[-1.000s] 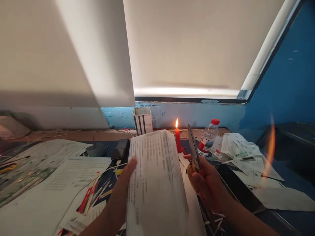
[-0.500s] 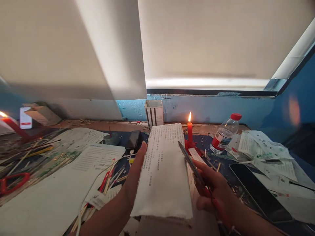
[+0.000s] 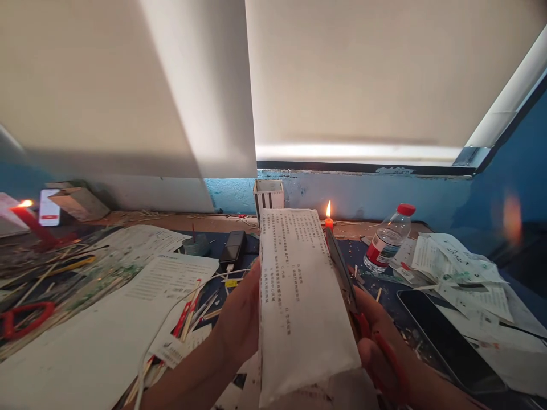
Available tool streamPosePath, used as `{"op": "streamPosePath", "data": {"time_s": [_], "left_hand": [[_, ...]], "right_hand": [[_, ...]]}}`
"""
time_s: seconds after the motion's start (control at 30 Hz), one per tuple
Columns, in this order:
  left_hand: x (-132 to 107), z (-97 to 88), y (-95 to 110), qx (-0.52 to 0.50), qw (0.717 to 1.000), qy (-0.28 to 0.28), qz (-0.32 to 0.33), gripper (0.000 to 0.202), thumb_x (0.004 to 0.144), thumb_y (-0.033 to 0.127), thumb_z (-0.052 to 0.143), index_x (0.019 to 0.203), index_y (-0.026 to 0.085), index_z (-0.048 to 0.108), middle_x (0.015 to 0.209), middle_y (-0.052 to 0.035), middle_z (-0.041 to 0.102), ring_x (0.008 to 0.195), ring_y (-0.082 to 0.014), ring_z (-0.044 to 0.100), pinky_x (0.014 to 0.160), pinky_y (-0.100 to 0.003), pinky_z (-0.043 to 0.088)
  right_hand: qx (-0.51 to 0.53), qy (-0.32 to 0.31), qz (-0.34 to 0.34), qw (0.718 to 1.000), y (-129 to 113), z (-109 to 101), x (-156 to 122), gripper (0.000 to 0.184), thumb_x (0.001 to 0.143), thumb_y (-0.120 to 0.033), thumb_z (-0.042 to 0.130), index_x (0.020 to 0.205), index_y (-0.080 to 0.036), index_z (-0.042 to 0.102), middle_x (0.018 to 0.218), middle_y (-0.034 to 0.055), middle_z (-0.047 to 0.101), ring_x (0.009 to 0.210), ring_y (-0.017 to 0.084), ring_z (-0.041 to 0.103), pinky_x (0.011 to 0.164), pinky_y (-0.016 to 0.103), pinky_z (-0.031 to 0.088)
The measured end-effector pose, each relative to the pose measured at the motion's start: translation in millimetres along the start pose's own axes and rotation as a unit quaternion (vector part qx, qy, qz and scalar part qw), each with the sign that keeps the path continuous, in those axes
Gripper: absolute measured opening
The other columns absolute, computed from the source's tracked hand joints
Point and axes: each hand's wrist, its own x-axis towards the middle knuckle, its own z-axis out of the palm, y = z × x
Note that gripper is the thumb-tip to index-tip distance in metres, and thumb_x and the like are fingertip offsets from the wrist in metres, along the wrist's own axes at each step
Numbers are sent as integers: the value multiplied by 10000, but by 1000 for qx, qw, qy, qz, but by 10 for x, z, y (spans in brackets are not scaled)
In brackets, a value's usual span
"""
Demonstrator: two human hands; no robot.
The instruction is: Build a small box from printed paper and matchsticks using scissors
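Note:
Upright in front of me is a long box-shaped piece covered in white printed paper (image 3: 294, 307). My left hand (image 3: 241, 319) is closed along its left side, with the fingertips hidden behind it. In my right hand (image 3: 380, 330) is a pair of scissors (image 3: 342, 270) with red handles, its blades pointing up and away. The blades run along the right edge of the papered piece and look close together. Whether they touch the paper I cannot tell. Behind the piece, a lit red candle (image 3: 329, 223) is partly hidden.
A striped open-topped box (image 3: 269, 196) stands by the wall. On the right are a water bottle (image 3: 387, 239), a dark phone (image 3: 448, 341) and loose papers (image 3: 464, 265). A black power bank (image 3: 233, 249) with a white cable lies left, beyond it another lit candle (image 3: 32, 222) and red-handled scissors (image 3: 28, 320).
The papered piece has turned, its near end swinging right and showing more print. The scissors have shifted right and down to lie along its right edge. The view has tilted slightly up.

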Motion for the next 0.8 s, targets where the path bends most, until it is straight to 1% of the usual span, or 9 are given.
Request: {"op": "streamPosePath", "data": {"time_s": [0.1, 0.2, 0.27, 0.37, 0.43, 0.53, 0.63, 0.73, 0.8], "left_hand": [[-9, -89, -61, -83, 992, -79, -60, 479, 914, 616, 595, 1137, 246, 803, 1092, -81, 810, 1199, -366, 703, 993, -461, 576], [-30, -139, -93, -104, 984, -128, -66, 443, 923, 589, 578, 1069, 251, 825, 1081, -74, 815, 1204, -362, 702, 1029, -463, 552], [-58, -144, -103, -77, 984, -146, -63, 414, 910, 572, 599, 1046, 254, 826, 1065, -82, 816, 1198, -370, 706, 1022, -473, 556], [-90, -151, -106, -14, 987, -133, -85, 482, 873, 608, 609, 1079, 218, 805, 1068, -127, 809, 1189, -407, 705, 978, -513, 578], [-77, -172, -89, 14, 991, -99, -87, 560, 850, 651, 602, 1114, 192, 785, 1051, -152, 806, 1180, -433, 704, 949, -543, 591], [11, -211, -18, 32, 999, 20, 3, 629, 855, 685, 586, 1227, 200, 735, 1082, -146, 804, 1195, -426, 697, 949, -545, 602], [138, -240, 81, 40, 980, 159, 110, 678, 882, 678, 593, 1393, 233, 625, 1228, -126, 770, 1244, -393, 673, 993, -524, 596], [238, -273, 145, 24, 960, 247, 132, 697, 864, 616, 697, 1459, 283, 553, 1322, -97, 732, 1275, -363, 654, 1041, -493, 581], [279, -305, 149, 19, 949, 284, 136, 663, 853, 564, 746, 1433, 294, 574, 1322, -88, 729, 1274, -353, 655, 1054, -478, 575]], "right_hand": [[-20, 4, -4, 1000, 12, -12, -33, 877, 749, -811, 718, 1425, -272, 571, 928, 99, 719, 804, 288, 690, 662, 340, 553], [-55, -25, -25, 998, -36, -37, -19, 799, 832, -826, 598, 1385, -249, 606, 1009, 127, 727, 873, 307, 695, 685, 348, 549], [-72, -38, -39, 996, -69, -54, 8, 728, 870, -798, 577, 1347, -252, 637, 1016, 120, 727, 871, 301, 695, 703, 356, 549], [-119, -11, -51, 991, -74, -70, 43, 709, 881, -793, 567, 1305, -234, 666, 879, 99, 709, 746, 275, 677, 641, 353, 548], [-134, 28, -45, 990, -46, -76, 49, 728, 879, -809, 548, 1315, -236, 653, 775, 70, 667, 620, 237, 621, 547, 328, 519], [-137, 75, -48, 987, 6, -91, 24, 704, 892, -775, 571, 1369, -257, 600, 747, 31, 606, 573, 196, 543, 519, 304, 495], [-142, 86, -78, 983, 11, -110, -28, 655, 940, -682, 597, 1464, -298, 509, 869, 28, 594, 725, 197, 572, 661, 300, 531], [-180, 61, -24, 981, -51, -104, -60, 598, 1009, -566, 584, 1532, -329, 418, 1016, 45, 607, 905, 215, 607, 829, 321, 538], [-217, 34, 5, 975, -98, -83, -52, 587, 1008, -527, 610, 1524, -311, 434, 1081, 68, 623, 998, 248, 625, 905, 363, 540]]}}
